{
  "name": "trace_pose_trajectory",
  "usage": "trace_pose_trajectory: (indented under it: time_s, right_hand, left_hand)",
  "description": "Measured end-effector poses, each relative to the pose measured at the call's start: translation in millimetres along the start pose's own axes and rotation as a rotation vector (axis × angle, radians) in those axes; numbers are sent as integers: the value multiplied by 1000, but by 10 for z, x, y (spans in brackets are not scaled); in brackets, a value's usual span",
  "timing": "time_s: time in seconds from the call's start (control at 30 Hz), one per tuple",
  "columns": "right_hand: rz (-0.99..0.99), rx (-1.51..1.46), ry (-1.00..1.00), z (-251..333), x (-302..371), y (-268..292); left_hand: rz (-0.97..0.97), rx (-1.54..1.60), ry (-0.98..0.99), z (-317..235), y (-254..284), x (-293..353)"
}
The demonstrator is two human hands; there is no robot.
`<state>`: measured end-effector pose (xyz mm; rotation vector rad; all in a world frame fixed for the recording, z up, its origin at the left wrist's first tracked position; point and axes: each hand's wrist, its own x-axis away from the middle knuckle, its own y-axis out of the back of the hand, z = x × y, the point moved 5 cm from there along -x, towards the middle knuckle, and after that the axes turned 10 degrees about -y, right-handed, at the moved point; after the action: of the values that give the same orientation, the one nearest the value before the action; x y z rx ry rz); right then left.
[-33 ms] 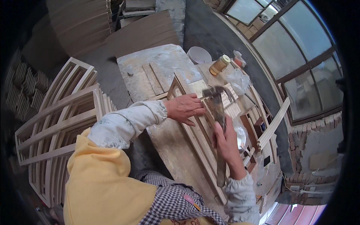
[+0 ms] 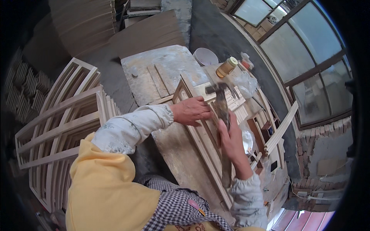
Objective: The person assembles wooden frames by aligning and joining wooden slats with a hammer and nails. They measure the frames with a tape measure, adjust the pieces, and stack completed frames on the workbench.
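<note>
In my right hand (image 2: pixel 233 140) is a claw hammer (image 2: pixel 221 103), fingers wrapped round its handle. The hammer's head is raised and slightly blurred, and the lower handle runs down past my wrist. My left hand (image 2: pixel 190 111) lies across a long, narrow wooden frame (image 2: pixel 204 148), gripping it with the fingers over its bars and the thumb blurred. The frame slants over the worktable (image 2: pixel 171 150), from its far middle towards my right side. The hammer's head is beyond the left fingertips, apart from them. Whether a nail is under those fingers is hidden.
Several pale slatted wooden frames (image 2: pixel 58 127) are stacked on the left. Two thin strips (image 2: pixel 157 81) lie on the table's far part. Past the hammer are a jar of amber liquid (image 2: pixel 226 67), a white bucket (image 2: pixel 206 56), a plastic bag (image 2: pixel 245 82) and long mouldings (image 2: pixel 282 127) by the window.
The hammer's head has shifted slightly up and left in my right hand. My left hand stays on the frame, its thumb drawn in a little.
</note>
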<state>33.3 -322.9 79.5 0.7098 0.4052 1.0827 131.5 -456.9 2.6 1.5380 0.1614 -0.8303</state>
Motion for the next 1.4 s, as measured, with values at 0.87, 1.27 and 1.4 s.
trace_pose_trajectory:
  time_s: [0.87, 1.27, 1.4]
  right_hand:
    - [-228, -87, 53, 699, -710, -388]
    - [90, -297, -357, -86, 456, 0]
    - [-121, -423, -532, -778, 1581, 594]
  left_hand:
    - [-283, 78, 180, 191, -396, 88]
    - [85, 6, 175, 83, -225, -86]
    - [51, -8, 126, 41, -101, -185]
